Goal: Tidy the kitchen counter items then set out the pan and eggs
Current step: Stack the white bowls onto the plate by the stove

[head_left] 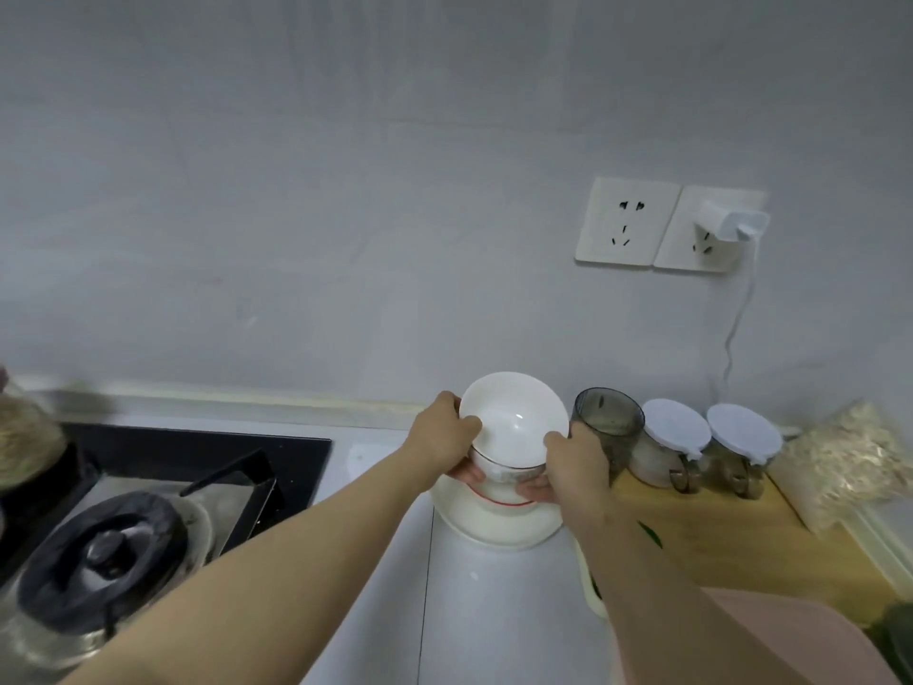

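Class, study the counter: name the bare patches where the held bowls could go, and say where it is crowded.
Bare: the white counter in front of the plate, between the hob and the wooden board; also the board's near half. Crowded: the board's back edge, with the grey cup and two lidded jars, and the hob, with a lidded pot.

No lettering, brand, number or sign can be read anywhere. The grey band round the bowl [509, 471], held between the left hand [442, 437] and the right hand [575, 462], is too blurred to tell print from pattern. The wall sockets [627, 222], up and to the right of the hands, show only their slots.
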Available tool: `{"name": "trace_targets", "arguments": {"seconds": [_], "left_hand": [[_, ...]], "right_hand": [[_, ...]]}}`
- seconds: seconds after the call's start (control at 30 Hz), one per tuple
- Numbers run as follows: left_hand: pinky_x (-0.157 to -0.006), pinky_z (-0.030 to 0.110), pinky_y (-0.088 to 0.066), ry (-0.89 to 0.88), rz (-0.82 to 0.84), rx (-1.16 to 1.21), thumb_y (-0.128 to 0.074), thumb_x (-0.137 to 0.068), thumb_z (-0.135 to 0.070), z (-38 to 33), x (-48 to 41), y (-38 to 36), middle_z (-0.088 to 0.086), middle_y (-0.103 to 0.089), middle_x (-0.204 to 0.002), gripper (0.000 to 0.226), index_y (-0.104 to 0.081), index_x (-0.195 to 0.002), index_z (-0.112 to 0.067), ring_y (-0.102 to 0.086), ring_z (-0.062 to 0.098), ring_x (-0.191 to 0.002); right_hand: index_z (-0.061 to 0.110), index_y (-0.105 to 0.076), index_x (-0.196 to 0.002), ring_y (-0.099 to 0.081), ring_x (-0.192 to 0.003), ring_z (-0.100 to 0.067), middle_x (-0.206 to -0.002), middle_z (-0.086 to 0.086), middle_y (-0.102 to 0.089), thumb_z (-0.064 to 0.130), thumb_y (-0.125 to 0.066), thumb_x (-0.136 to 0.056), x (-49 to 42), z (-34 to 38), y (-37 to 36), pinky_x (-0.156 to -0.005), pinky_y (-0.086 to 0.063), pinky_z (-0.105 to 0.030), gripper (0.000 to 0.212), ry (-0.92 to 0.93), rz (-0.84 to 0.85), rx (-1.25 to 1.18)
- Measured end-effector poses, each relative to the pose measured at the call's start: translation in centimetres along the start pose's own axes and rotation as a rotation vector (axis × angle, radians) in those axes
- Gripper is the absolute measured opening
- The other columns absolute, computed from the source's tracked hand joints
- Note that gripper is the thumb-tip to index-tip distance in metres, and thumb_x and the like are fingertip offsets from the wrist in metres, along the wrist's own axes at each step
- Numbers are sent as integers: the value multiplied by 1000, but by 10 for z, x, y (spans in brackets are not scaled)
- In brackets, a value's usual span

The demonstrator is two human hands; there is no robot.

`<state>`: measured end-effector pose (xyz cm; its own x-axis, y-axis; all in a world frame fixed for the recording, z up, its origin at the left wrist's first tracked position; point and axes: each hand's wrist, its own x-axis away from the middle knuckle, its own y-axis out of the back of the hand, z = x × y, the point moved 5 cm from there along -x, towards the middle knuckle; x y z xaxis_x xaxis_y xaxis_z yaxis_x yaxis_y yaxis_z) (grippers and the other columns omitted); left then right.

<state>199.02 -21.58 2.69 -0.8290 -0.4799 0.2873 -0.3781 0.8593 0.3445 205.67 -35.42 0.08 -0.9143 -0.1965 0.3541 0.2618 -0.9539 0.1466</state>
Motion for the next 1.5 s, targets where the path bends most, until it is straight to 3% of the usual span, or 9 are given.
{"name": "trace_targets", "arguments": {"seconds": [0.2,0.33,0.53,0.67,0.9,1.07,1.23,1.33,1.5], "left_hand": [[-70,43,-59,51,-2,-32,-39,-87,-13,20,-10,-6,20,-63,-103,23,-42,-110,-9,-66,39,-71],[-51,30,-55,74,22,-3,-36,-89,-11,27,-12,-10,22,-63,-97,20,-41,-109,-10,-62,30,-52],[-41,23,-50,60,38,-43,-34,-89,-10,31,-15,-16,19,-63,-81,20,-38,-109,-10,-60,26,-48],[-38,20,-46,61,70,-101,-33,-89,-8,30,-15,-17,14,-60,-66,22,-38,-110,-9,-56,21,-46],[-38,17,-39,55,77,-196,-33,-84,-1,23,-19,-16,8,-56,-56,31,-45,-112,-9,-52,14,-44],[-33,16,-37,43,61,-132,-35,-82,4,19,-20,-12,9,-54,-53,36,-53,-112,-5,-47,5,-27],[-37,17,-45,148,125,-58,-36,-87,-5,29,-11,-16,9,-58,-69,35,-46,-120,-12,-56,12,-43],[-44,23,-54,180,225,9,-27,-86,-4,32,-4,-25,12,-61,-80,43,-41,-124,-17,-63,17,-49],[-54,30,-57,197,232,82,-22,-85,0,31,-4,-25,14,-57,-87,48,-40,-125,-20,-63,27,-58]], "right_hand": [[6,-52,-120,-63,-91,-38,-116,-17,-55,5,-35,-89,-6,-12,-3,-69,-59,-47,36,10,-38,134],[8,-48,-127,-65,-71,-33,-110,-12,-50,5,-32,-91,-7,-17,-2,-51,-58,-35,39,-30,-4,118],[11,-48,-125,-66,-82,-40,-115,-16,-54,6,-33,-90,-11,-24,-1,-40,-53,-28,38,-23,-20,163],[10,-48,-118,-65,-90,-41,-107,-16,-57,6,-33,-88,-16,-26,-1,-61,-60,-42,34,-36,-27,216],[6,-37,-100,-49,-31,-14,-61,-16,-52,0,-30,-91,-6,-16,-1,-30,-32,-12,13,-6,39,323],[5,-43,-95,-48,-44,-16,-65,-8,-46,6,-36,-94,-9,-12,2,-26,-32,-12,7,-22,64,332],[10,-37,-129,-54,-42,-21,-76,-17,-59,7,-30,-90,-8,-23,-1,-33,-39,-15,39,-86,60,295],[13,-33,-136,-58,-45,-26,-102,-21,-59,9,-29,-91,-8,-33,-5,-38,-49,-24,45,-147,61,166],[14,-34,-138,-59,-42,-26,-101,-19,-60,6,-28,-90,-6,-37,-9,-37,-51,-27,49,-122,50,76]]}}
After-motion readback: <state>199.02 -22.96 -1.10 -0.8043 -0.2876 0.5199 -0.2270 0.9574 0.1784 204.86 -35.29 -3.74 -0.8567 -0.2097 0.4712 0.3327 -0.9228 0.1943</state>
